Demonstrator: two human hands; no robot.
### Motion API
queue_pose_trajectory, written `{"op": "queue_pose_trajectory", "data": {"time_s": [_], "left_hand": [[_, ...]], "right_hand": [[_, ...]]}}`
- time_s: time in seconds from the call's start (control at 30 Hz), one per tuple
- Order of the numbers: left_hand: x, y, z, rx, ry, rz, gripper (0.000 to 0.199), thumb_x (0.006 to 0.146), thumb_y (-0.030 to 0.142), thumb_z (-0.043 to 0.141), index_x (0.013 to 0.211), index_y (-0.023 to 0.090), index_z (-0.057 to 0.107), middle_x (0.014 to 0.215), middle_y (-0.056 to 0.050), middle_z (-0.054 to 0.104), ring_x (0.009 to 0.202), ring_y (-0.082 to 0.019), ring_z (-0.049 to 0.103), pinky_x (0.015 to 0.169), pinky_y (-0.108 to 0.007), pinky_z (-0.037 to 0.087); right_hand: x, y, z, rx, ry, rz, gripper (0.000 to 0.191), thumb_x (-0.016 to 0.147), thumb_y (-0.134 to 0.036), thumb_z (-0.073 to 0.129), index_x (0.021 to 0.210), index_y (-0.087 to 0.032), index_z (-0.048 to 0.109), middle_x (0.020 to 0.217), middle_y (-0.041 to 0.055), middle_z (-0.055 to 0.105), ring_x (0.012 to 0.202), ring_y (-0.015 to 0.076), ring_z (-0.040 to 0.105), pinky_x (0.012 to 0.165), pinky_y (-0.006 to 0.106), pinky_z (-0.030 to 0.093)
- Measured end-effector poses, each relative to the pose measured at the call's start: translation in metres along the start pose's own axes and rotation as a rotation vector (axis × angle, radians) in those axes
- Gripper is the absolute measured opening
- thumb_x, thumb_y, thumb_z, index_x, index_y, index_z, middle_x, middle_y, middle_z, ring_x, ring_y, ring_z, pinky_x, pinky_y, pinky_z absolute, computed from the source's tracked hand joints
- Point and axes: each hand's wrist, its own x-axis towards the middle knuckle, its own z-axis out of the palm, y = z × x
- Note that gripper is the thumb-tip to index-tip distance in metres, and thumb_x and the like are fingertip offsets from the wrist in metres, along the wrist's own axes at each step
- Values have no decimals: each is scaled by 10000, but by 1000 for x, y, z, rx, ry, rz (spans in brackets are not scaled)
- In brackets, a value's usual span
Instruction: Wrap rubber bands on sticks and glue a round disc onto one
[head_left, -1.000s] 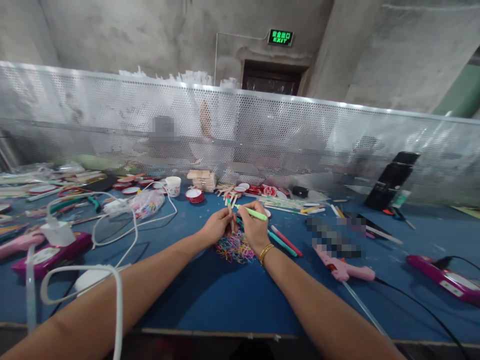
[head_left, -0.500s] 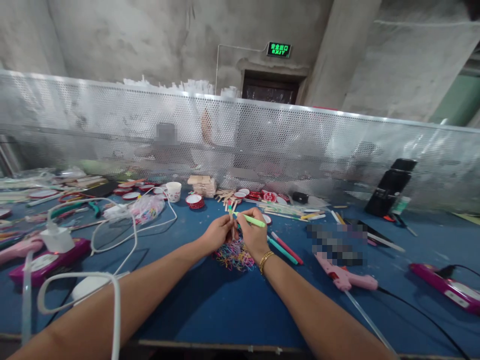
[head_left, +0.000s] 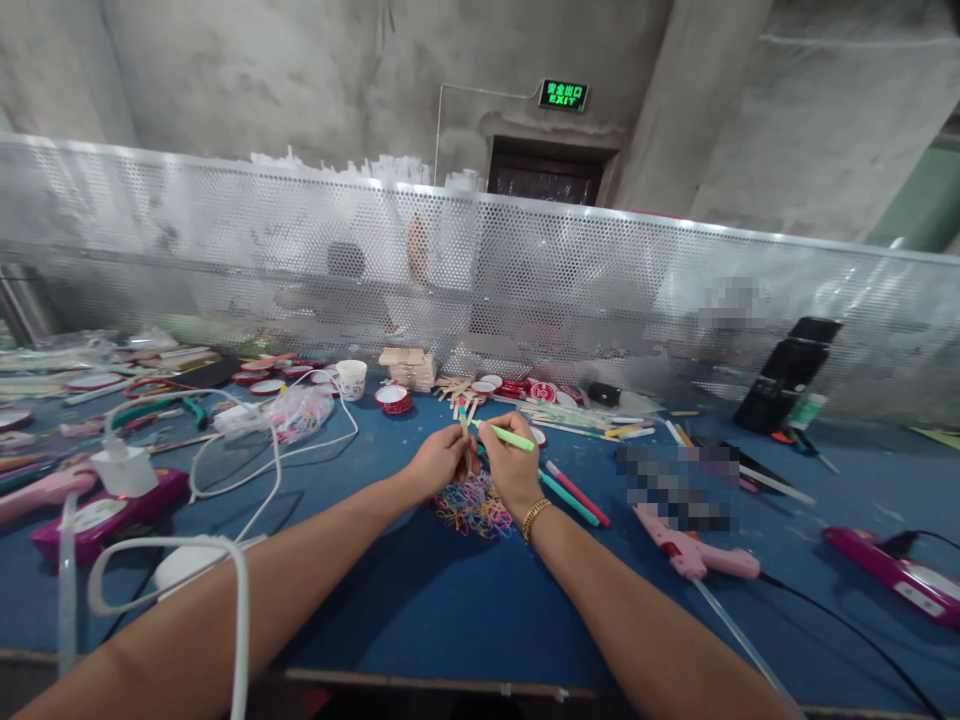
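My left hand (head_left: 441, 462) is closed around a narrow wooden stick (head_left: 463, 412), which points up and away from me and has a green-coloured part near its top. A light green marker pen (head_left: 516, 440) lies in the grip of my right hand (head_left: 511, 468), with its tip against or very close to the stick. Below both hands sits a pile of thin, colourful rubber bands (head_left: 474, 508). Right of the pile, a teal marker (head_left: 571, 500) and a red marker (head_left: 581, 496) lie side by side on the blue table (head_left: 420, 620). My fingers partly hide the stick's lower part.
A pink glue gun (head_left: 697, 552) lies at right, near a purple power strip (head_left: 892, 575). White cables (head_left: 244, 600) loop by my left forearm. Further back are a paper cup (head_left: 351, 380), red-rimmed lids (head_left: 394, 400) and stacked wooden pieces (head_left: 407, 368). A perforated metal screen (head_left: 525, 270) borders the table.
The camera view has shifted slightly. Both hands keep their grips, with the pen still at the stick. A red patch seen near the stick's top earlier no longer shows.
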Motion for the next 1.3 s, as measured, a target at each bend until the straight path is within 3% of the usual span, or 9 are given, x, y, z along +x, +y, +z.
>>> {"op": "queue_pose_trajectory", "data": {"time_s": [0.1,0.27,0.57,0.9,1.1,1.3], "left_hand": [[0,2,-2,-12,6,7,234,842,399,483,732,193,475,519,8,600,349,-92,449,373,-211,321],[1,1,-1,-11,14,-6,231,835,394,489,734,187,468,499,23,581,349,-84,441,373,-200,317],[2,1,-4,-4,-26,-13,243,858,400,475,781,170,496,553,6,607,368,-81,465,379,-195,314],[-2,1,1,-31,-21,-28,273,860,426,489,747,179,482,521,14,592,361,-82,451,379,-198,304],[1,-1,-2,-25,-6,-39,255,852,420,486,760,182,494,533,6,602,354,-88,456,374,-198,302],[1,-2,-1,-20,-25,-16,250,856,412,471,747,187,475,517,10,588,345,-93,441,370,-210,295]], "right_hand": [[0,-3,0,23,18,-3,157,762,-310,618,766,-198,509,597,-48,562,517,104,517,510,225,429],[-2,-8,1,87,-76,16,159,781,-335,588,827,-192,538,603,-41,577,502,111,523,494,237,434],[0,-7,2,69,9,20,111,744,-260,592,744,-198,499,604,-51,571,520,97,522,532,226,421],[0,-5,0,46,-67,27,164,787,-331,572,749,-207,472,550,-64,546,421,94,471,456,228,398],[4,-1,-2,-51,51,-23,148,753,-304,600,717,-193,508,626,-37,589,549,107,531,563,233,438],[0,-7,0,0,-35,9,133,767,-302,579,730,-201,501,596,-41,585,518,109,526,530,231,426]]}}
